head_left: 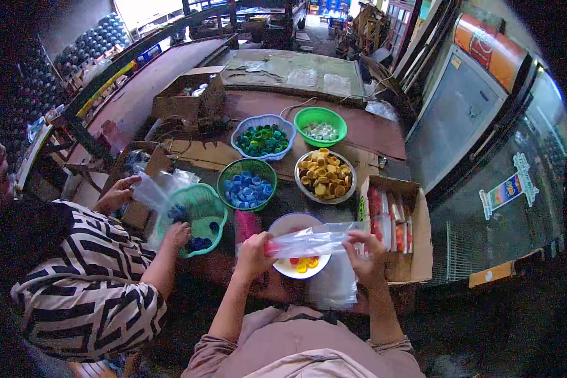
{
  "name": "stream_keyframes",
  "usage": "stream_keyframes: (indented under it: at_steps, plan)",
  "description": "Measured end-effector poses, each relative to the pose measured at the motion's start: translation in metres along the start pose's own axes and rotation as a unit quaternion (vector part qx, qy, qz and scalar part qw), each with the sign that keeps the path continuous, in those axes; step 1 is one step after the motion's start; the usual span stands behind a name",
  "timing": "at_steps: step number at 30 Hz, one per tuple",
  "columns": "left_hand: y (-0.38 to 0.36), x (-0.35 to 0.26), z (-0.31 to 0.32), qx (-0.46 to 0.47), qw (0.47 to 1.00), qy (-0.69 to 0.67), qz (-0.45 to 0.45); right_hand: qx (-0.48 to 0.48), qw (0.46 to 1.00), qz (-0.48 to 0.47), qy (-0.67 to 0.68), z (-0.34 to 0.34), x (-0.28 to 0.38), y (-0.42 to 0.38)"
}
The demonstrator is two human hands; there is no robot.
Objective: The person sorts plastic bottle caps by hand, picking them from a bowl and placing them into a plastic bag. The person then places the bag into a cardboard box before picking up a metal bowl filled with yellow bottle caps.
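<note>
A long clear plastic bag (310, 240) stretches between my hands above a white bowl (294, 222). My left hand (254, 256) is closed on the bag's left end, where something red shows. At the other end, my right hand (366, 255) pinches the bag between thumb and fingers. Yellow caps (303, 267) and a few red ones lie in the bowl, partly hidden by the bag. Below my right hand lies a stack of flat clear bags (332, 286). To its right, a cardboard box (417, 269) holds several filled bags (387, 220).
Beyond the bowl stand a dark green basket (223, 196) of blue caps, a metal bowl (353, 189) of tan caps, a lavender basket (235, 133) and a green basin (334, 114). On the left, a co-worker's hand (179, 234) reaches into a mint basket (198, 189).
</note>
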State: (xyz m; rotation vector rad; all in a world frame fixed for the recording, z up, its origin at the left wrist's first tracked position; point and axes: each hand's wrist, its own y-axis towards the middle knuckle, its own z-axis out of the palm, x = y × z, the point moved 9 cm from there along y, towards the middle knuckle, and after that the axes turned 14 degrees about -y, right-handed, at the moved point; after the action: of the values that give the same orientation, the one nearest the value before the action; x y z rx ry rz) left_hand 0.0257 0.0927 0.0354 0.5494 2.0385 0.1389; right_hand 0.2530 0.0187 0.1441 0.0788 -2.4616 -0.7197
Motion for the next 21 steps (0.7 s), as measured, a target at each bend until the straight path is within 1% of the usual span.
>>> stream_keyframes:
  at_steps: [2, 3, 6, 9, 10, 12, 14, 15, 16, 17, 18, 19, 20, 21]
  plan:
    - [0.0, -0.001, 0.0, 0.006, 1.0, 0.006, 0.001, -0.01, 0.995, 0.083, 0.057, -0.002, -0.012, -0.001]
    - [0.001, -0.001, 0.001, 0.008, 1.0, 0.009, -0.001, -0.005, 0.992, 0.103, 0.072, -0.001, -0.019, -0.003]
    - [0.002, 0.002, 0.007, 0.024, 1.0, 0.012, 0.002, -0.05, 0.977, 0.145, 0.148, -0.006, -0.025, -0.006]
    - [0.003, -0.002, 0.017, 0.063, 0.998, 0.007, -0.004, -0.082, 0.978, 0.139, 0.129, -0.019, -0.017, -0.006]
    - [0.003, -0.004, 0.021, 0.079, 0.997, 0.004, -0.009, -0.104, 0.979, 0.124, 0.128, -0.022, -0.017, -0.007]
    - [0.003, -0.012, 0.032, 0.122, 0.991, -0.06, -0.002, -0.147, 0.977, 0.094, 0.126, -0.027, -0.018, -0.01]
    - [-0.003, -0.023, 0.041, 0.178, 0.977, -0.118, -0.015, -0.141, 0.974, 0.119, 0.133, -0.036, -0.014, -0.006]
    - [-0.009, -0.013, 0.054, 0.21, 0.97, -0.121, -0.013, -0.138, 0.972, 0.132, 0.136, -0.039, -0.013, -0.005]
    - [-0.017, 0.01, 0.07, 0.217, 0.939, -0.247, -0.1, -0.113, 0.973, 0.16, 0.125, -0.036, -0.02, -0.006]
    - [-0.027, 0.031, 0.089, 0.22, 0.885, -0.367, -0.184, -0.088, 0.972, 0.187, 0.113, -0.036, -0.03, -0.01]
    - [-0.027, 0.026, 0.095, 0.232, 0.876, -0.391, -0.161, -0.063, 0.969, 0.215, 0.102, -0.034, -0.033, -0.011]
    - [-0.028, 0.021, 0.101, 0.245, 0.865, -0.415, -0.139, -0.121, 0.981, 0.144, 0.048, -0.05, -0.02, -0.001]
    - [-0.029, 0.016, 0.107, 0.259, 0.853, -0.439, -0.117, -0.177, 0.982, 0.071, -0.008, -0.066, -0.004, 0.011]
    - [-0.023, -0.002, 0.099, 0.265, 0.87, -0.408, -0.079, -0.2, 0.978, 0.046, -0.022, -0.07, 0.0, 0.015]
